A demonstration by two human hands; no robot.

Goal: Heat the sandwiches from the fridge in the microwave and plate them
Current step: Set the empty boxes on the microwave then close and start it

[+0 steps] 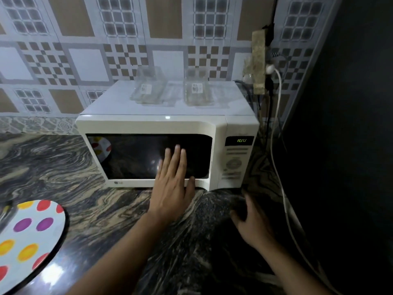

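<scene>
White microwave (161, 124) shut, interior dark, left hand (172, 188) on door

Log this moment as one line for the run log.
left hand flat on microwave door | door shut | right hand empty | dotted plate on counter

— What is the person wearing on the arms?
— Nothing I can see: both forearms bare to the frame's edge, left hand (172, 186) and right hand (253, 222) without rings, watch or gloves.
</scene>
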